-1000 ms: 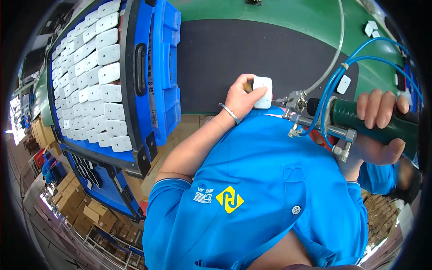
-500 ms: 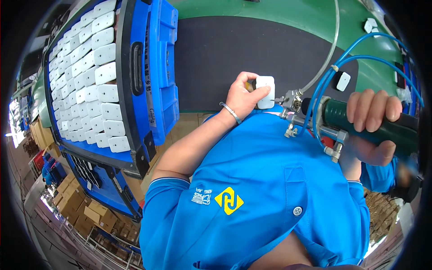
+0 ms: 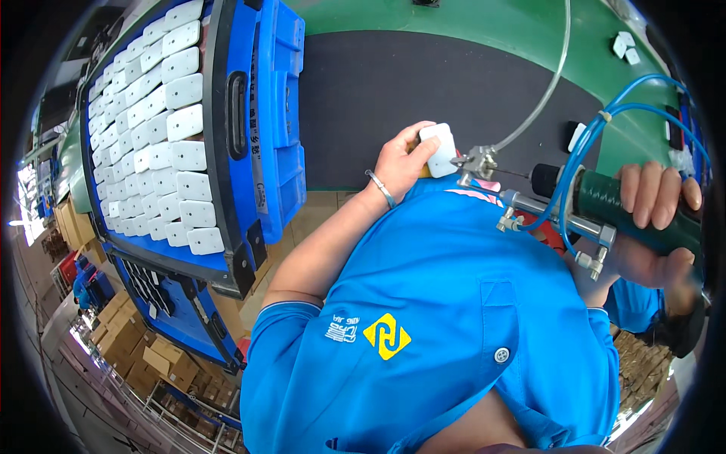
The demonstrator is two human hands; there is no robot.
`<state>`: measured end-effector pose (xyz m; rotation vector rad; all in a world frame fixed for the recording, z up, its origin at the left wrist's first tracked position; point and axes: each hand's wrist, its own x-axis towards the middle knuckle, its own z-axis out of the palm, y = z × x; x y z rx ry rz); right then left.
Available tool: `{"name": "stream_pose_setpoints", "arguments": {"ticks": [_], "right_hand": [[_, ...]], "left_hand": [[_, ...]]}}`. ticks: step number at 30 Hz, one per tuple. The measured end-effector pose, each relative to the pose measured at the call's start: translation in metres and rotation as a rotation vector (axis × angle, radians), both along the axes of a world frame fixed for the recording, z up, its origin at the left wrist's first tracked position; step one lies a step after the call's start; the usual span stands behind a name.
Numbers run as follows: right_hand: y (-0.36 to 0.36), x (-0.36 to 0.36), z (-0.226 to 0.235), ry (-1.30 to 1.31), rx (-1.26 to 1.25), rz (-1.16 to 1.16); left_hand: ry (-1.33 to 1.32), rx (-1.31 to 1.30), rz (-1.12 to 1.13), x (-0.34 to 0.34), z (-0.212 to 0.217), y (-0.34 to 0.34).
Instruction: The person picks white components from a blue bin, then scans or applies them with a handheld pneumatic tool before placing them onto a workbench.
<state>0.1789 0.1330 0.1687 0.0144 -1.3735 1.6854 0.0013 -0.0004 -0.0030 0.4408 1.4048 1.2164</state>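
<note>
My left hand [image 3: 401, 163] grips a small white plastic block [image 3: 439, 150] at the near edge of the black mat [image 3: 408, 83]. A thin bracelet sits on that wrist. My right hand [image 3: 654, 219] is wrapped around the dark green handle of a pneumatic driver tool [image 3: 597, 216], held level. Its metal tip [image 3: 478, 161] touches the right side of the white block. Blue air hoses [image 3: 605, 129] and a clear tube [image 3: 544, 83] run from the tool up to the right. My blue shirt fills the lower middle.
A blue crate [image 3: 265, 129] at the left holds rows of several white blocks [image 3: 159, 129]. A second blue crate [image 3: 174, 303] sits below it. A green table [image 3: 484, 23] surrounds the mat; small white parts [image 3: 625, 45] lie far right. Cardboard boxes [image 3: 128, 348] are stacked on the floor at lower left.
The driver tool's tip and my left hand with the white block stay together. The view has shifted slightly; my right hand has crept a little toward the right edge.
</note>
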Motion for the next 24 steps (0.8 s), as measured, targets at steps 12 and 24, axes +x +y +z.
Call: {"name": "stream_pose_setpoints", "arguments": {"ticks": [12, 24], "right_hand": [[-0.006, -0.011, -0.006, -0.006, 0.004, 0.038], [-0.016, -0.009, -0.008, -0.075, -0.213, -0.127]], "left_hand": [[0.025, 0.014, -0.148, 0.006, 0.021, 0.006], [0.193, 0.077, -0.106, 0.012, 0.014, 0.008]]}}
